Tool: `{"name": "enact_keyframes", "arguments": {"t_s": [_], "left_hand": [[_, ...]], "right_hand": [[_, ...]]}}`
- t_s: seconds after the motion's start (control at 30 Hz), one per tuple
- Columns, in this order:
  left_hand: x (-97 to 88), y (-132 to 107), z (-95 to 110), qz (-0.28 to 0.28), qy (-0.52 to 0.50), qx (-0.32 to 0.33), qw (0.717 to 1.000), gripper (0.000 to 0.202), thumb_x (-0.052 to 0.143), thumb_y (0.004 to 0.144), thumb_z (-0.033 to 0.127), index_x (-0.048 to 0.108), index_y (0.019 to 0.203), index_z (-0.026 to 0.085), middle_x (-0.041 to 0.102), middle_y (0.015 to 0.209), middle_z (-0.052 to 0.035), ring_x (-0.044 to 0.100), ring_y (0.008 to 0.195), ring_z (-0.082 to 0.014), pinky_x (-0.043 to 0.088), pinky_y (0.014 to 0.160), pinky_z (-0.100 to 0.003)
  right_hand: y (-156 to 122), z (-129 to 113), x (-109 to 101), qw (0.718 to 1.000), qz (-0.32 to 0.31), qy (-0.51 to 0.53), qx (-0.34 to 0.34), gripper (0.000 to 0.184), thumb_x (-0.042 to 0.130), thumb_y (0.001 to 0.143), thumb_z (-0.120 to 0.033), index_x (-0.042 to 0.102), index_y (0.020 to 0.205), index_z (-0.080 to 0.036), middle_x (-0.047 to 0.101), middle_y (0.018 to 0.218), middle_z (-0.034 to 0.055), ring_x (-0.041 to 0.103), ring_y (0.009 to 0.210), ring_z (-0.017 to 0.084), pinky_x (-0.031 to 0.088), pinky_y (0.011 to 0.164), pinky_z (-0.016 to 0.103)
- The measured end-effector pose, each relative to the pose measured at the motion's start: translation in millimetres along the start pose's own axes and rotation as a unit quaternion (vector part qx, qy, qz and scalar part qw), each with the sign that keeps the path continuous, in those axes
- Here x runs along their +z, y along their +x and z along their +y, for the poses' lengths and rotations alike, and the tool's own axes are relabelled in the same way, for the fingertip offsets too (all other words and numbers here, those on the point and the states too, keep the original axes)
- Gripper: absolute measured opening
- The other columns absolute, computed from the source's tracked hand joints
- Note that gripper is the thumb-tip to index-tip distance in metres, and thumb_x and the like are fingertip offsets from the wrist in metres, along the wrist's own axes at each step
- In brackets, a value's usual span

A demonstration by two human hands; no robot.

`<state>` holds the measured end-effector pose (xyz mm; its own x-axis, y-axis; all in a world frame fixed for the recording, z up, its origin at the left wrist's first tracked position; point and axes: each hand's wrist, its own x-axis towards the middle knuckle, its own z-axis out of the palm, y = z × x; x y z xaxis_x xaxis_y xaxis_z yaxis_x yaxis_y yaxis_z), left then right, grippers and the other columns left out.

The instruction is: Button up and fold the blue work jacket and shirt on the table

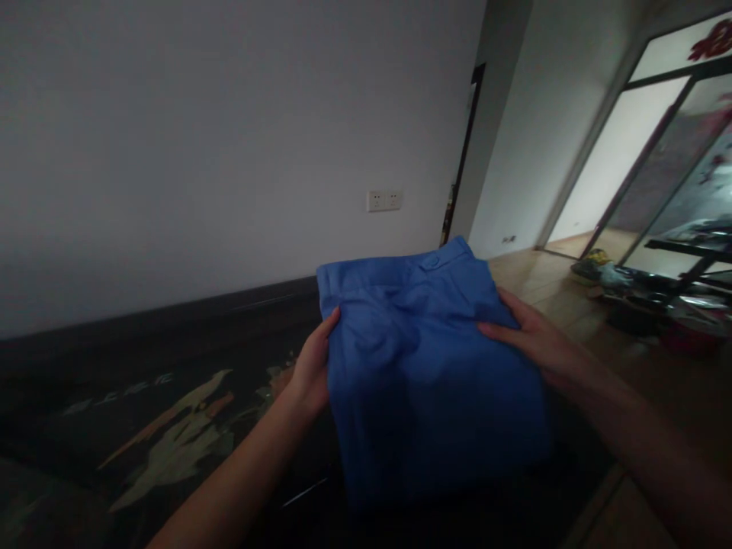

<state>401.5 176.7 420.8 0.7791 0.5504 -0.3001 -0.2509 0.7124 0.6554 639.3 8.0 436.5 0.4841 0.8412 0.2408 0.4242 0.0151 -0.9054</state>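
Note:
Blue trousers [435,358], folded, hang between my two hands in the middle of the view. Their waistband with a button tab runs along the top edge, and creases cross the cloth below it. My left hand [316,358] grips the left side edge, its thumb on the front and the fingers hidden behind. On the opposite side, my right hand [523,329] holds the right edge, thumb over the front, the other fingers partly behind the cloth. The lower end of the trousers fades into dark shadow.
Beneath the trousers lies a dark, glossy surface [245,335] with a painted bird pattern, set against a pale wall [229,152]. Two power sockets [384,200] sit on that wall. To the right are a tiled floor [520,271], piled items [646,293] and glass doors [640,152].

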Motion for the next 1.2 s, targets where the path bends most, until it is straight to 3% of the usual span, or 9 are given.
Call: {"name": "enact_keyframes", "arguments": {"t_s": [0.13,0.27,0.43,0.6,0.73,0.9,1.03,1.1,1.2], "left_hand": [[22.6,60.6,-1.7,-0.061,-0.021,0.038,0.997,0.050,0.041,0.093,0.042,0.049,0.131,0.010,0.067,0.112,-0.0134,0.061,0.110,-0.0300,0.045,0.100,-0.047],[18.9,126.9,-3.1,-0.057,-0.047,0.060,0.995,0.051,0.042,0.093,0.042,0.048,0.132,0.010,0.066,0.115,-0.0139,0.061,0.109,-0.0291,0.046,0.099,-0.047],[-10.8,198.2,-3.6,0.086,-0.081,0.034,0.992,0.047,0.041,0.093,0.035,0.049,0.132,0.011,0.067,0.114,-0.0138,0.064,0.104,-0.0258,0.052,0.093,-0.040],[-50.6,234.9,-10.6,0.170,-0.068,0.008,0.983,0.051,0.045,0.092,0.030,0.040,0.139,0.011,0.065,0.115,-0.0174,0.067,0.097,-0.0250,0.056,0.082,-0.036],[-71.0,243.2,-15.4,0.194,-0.056,-0.002,0.979,0.049,0.045,0.092,0.030,0.040,0.138,0.011,0.064,0.114,-0.0176,0.067,0.096,-0.0233,0.056,0.080,-0.033],[-73.3,223.0,-25.3,0.149,-0.034,-0.001,0.988,0.049,0.047,0.092,0.033,0.039,0.138,0.020,0.060,0.123,-0.0154,0.065,0.098,-0.0220,0.055,0.084,-0.035],[-67.0,182.3,-45.8,0.097,0.107,0.041,0.989,0.098,0.068,0.078,0.029,-0.002,0.144,0.046,0.041,0.143,-0.0105,0.060,0.107,-0.0265,0.054,0.082,-0.047],[-62.1,164.6,-55.2,0.080,0.192,0.076,0.975,0.117,0.076,0.071,0.028,-0.015,0.141,0.048,0.034,0.148,-0.0110,0.055,0.114,-0.0302,0.054,0.081,-0.046],[-52.9,150.9,-60.6,0.043,0.299,0.113,0.947,0.114,0.081,0.062,0.024,0.007,0.148,0.039,0.034,0.146,-0.0133,0.053,0.114,-0.0342,0.055,0.079,-0.043]], "right_hand": [[61.1,-10.8,-43.4,0.999,-0.033,0.006,0.018,0.061,0.071,0.071,-0.025,0.051,0.129,-0.025,0.061,0.125,0.0057,0.061,0.109,0.030,0.052,0.091,0.048],[129.7,3.5,-55.6,0.994,-0.095,0.028,0.052,0.063,0.069,0.068,-0.014,0.052,0.128,-0.024,0.063,0.122,0.0054,0.065,0.099,0.025,0.053,0.089,0.045],[206.0,62.5,-24.5,0.983,-0.110,-0.007,0.150,0.060,0.066,0.065,-0.007,0.056,0.123,-0.022,0.069,0.109,0.0057,0.068,0.088,0.023,0.056,0.082,0.045],[239.1,136.9,23.1,0.977,-0.106,-0.078,0.170,0.053,0.067,0.058,-0.004,0.065,0.109,-0.020,0.072,0.099,0.0043,0.066,0.095,0.026,0.053,0.087,0.045],[237.7,178.8,32.6,0.978,-0.086,-0.113,0.155,0.047,0.071,0.060,-0.012,0.067,0.107,-0.017,0.067,0.114,0.0087,0.057,0.113,0.029,0.042,0.102,0.043],[211.9,191.9,0.1,0.972,-0.097,-0.123,0.173,0.056,0.070,0.071,-0.038,0.059,0.120,-0.015,0.057,0.129,0.0138,0.053,0.119,0.029,0.040,0.104,0.042],[174.4,185.0,-30.9,0.964,-0.144,-0.111,0.196,0.062,0.068,0.071,-0.049,0.057,0.123,-0.016,0.061,0.124,0.0132,0.061,0.108,0.027,0.048,0.096,0.041],[156.2,181.9,-41.2,0.962,-0.156,-0.120,0.190,0.061,0.071,0.069,-0.047,0.058,0.122,-0.019,0.061,0.125,0.0119,0.060,0.110,0.028,0.047,0.097,0.042],[136.3,177.9,-50.0,0.962,-0.160,-0.141,0.168,0.067,0.074,0.065,-0.041,0.056,0.125,-0.019,0.056,0.130,0.0126,0.055,0.117,0.030,0.043,0.101,0.044]]}}
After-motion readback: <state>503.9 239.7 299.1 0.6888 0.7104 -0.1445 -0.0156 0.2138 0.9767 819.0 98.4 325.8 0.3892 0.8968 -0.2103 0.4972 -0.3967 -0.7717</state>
